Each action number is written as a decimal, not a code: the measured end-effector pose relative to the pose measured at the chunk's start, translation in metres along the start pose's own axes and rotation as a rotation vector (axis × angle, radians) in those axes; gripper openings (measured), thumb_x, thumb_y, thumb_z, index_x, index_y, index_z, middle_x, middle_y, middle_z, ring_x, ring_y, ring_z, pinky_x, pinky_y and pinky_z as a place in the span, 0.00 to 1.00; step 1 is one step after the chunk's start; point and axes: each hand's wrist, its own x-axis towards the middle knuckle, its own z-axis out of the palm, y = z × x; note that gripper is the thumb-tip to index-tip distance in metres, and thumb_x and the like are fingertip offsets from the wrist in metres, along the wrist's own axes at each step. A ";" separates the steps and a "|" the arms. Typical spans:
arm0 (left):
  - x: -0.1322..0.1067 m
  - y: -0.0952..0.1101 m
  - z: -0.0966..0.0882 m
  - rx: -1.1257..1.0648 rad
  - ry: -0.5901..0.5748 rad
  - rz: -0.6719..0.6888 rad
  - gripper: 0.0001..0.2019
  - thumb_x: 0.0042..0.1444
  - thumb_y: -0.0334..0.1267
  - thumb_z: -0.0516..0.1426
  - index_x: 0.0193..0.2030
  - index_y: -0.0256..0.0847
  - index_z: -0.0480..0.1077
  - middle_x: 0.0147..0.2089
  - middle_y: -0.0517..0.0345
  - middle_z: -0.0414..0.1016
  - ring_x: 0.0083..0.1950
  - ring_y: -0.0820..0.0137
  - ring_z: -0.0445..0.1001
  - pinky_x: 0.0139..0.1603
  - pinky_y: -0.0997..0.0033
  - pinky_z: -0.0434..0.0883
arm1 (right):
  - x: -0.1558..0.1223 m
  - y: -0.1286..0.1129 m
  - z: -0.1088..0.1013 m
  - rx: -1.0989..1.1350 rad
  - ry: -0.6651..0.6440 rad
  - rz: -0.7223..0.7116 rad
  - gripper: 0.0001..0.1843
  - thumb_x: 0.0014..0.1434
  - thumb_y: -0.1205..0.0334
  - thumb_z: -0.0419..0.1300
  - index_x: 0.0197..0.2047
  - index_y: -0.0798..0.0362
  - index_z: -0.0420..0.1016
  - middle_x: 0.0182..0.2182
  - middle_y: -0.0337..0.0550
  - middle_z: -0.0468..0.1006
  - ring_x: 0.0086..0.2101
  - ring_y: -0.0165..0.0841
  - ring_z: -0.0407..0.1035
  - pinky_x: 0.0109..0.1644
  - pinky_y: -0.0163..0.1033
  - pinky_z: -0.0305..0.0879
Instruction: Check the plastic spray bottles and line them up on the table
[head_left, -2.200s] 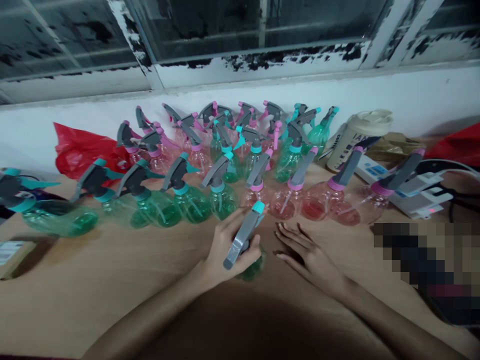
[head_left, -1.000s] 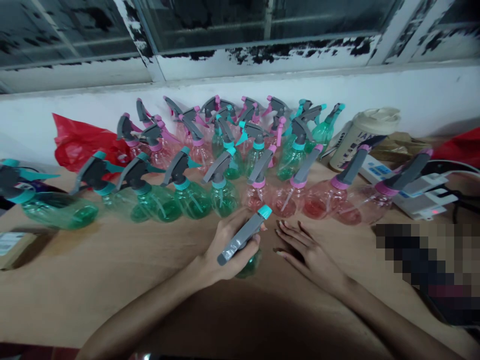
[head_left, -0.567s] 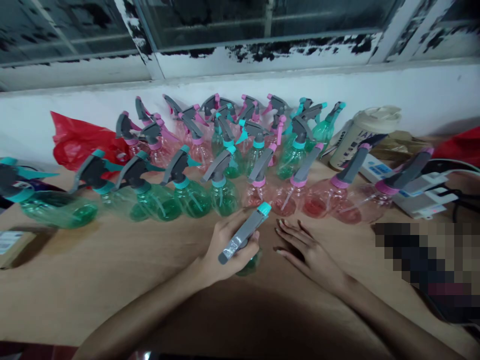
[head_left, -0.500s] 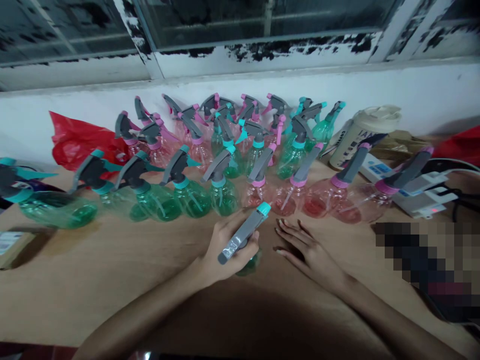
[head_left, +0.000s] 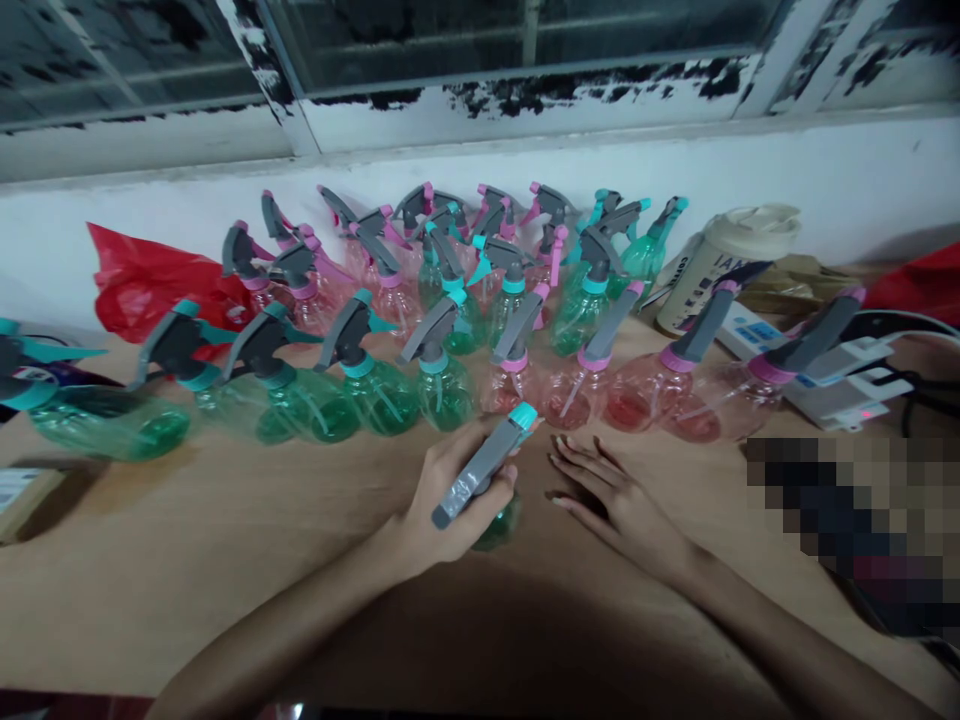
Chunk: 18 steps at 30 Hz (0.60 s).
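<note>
My left hand (head_left: 442, 500) is closed round the neck of a green spray bottle (head_left: 496, 525) with a grey trigger head and teal nozzle. The bottle stands upright near me, its body partly hidden by my fingers and the head. To its right, my right hand (head_left: 619, 500) lies palm down on the table (head_left: 247, 560), fingers stretched out and holding nothing. Just beyond both hands runs a row of spray bottles, green with teal collars such as this bottle (head_left: 445, 390) on the left, and pink with pink collars such as this one (head_left: 568, 390) on the right.
More pink and green spray bottles (head_left: 394, 300) crowd behind the front row. At the back left sits a red plastic bag (head_left: 150, 280). A cream tumbler (head_left: 720, 260), a white power strip (head_left: 847, 385) and cables are on the right. A small box (head_left: 26, 500) lies at the left edge.
The view has shifted very slightly. My left hand keeps its grip on the green spray bottle, and my right hand stays flat on the table.
</note>
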 end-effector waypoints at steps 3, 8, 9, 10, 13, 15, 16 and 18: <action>0.001 0.003 -0.001 -0.002 -0.024 -0.029 0.06 0.55 0.35 0.52 0.39 0.40 0.68 0.36 0.54 0.72 0.37 0.66 0.73 0.42 0.62 0.71 | 0.000 0.000 0.000 -0.005 -0.008 -0.006 0.28 0.62 0.54 0.52 0.64 0.47 0.54 0.60 0.44 0.63 0.59 0.39 0.57 0.63 0.58 0.50; 0.003 0.004 -0.003 -0.023 -0.044 -0.018 0.09 0.56 0.33 0.52 0.42 0.39 0.69 0.37 0.55 0.73 0.38 0.66 0.73 0.41 0.63 0.72 | -0.001 0.000 0.000 0.003 -0.005 -0.003 0.28 0.62 0.53 0.53 0.64 0.47 0.54 0.60 0.44 0.64 0.59 0.39 0.58 0.63 0.57 0.50; 0.003 0.003 -0.003 -0.016 -0.033 0.009 0.09 0.56 0.33 0.52 0.43 0.40 0.69 0.37 0.55 0.73 0.38 0.66 0.73 0.41 0.63 0.71 | -0.001 0.000 0.000 0.008 0.000 -0.002 0.28 0.62 0.53 0.53 0.64 0.47 0.54 0.60 0.44 0.64 0.59 0.39 0.58 0.63 0.57 0.51; 0.004 0.003 -0.003 -0.005 -0.020 0.035 0.09 0.55 0.32 0.53 0.43 0.40 0.69 0.37 0.56 0.73 0.38 0.67 0.73 0.41 0.64 0.71 | -0.001 0.001 0.001 0.012 0.005 -0.001 0.28 0.62 0.53 0.53 0.64 0.46 0.54 0.60 0.44 0.64 0.59 0.39 0.58 0.63 0.57 0.51; 0.004 0.004 -0.004 0.025 -0.009 0.075 0.08 0.55 0.30 0.53 0.42 0.41 0.69 0.38 0.56 0.72 0.40 0.67 0.72 0.43 0.64 0.70 | -0.001 0.002 0.002 0.015 0.007 -0.005 0.29 0.62 0.53 0.53 0.64 0.46 0.54 0.60 0.44 0.64 0.59 0.40 0.58 0.63 0.58 0.50; 0.005 0.005 -0.004 0.024 -0.007 0.070 0.08 0.55 0.30 0.53 0.40 0.42 0.69 0.38 0.57 0.72 0.39 0.67 0.71 0.43 0.64 0.70 | -0.001 0.002 0.002 0.012 -0.002 -0.010 0.29 0.62 0.53 0.53 0.65 0.46 0.53 0.60 0.44 0.63 0.59 0.40 0.58 0.63 0.58 0.50; 0.005 0.005 -0.004 0.021 -0.008 0.060 0.07 0.55 0.31 0.53 0.40 0.42 0.69 0.37 0.57 0.72 0.39 0.67 0.71 0.42 0.64 0.70 | -0.001 0.002 0.001 0.009 -0.007 -0.012 0.29 0.62 0.53 0.53 0.65 0.46 0.53 0.60 0.44 0.63 0.59 0.40 0.57 0.63 0.58 0.50; 0.005 0.005 -0.004 0.013 -0.012 0.035 0.05 0.55 0.32 0.53 0.38 0.42 0.69 0.36 0.57 0.71 0.37 0.67 0.71 0.41 0.64 0.70 | 0.000 0.001 0.001 -0.001 -0.013 -0.009 0.28 0.63 0.54 0.52 0.65 0.47 0.53 0.60 0.44 0.63 0.59 0.39 0.57 0.64 0.58 0.49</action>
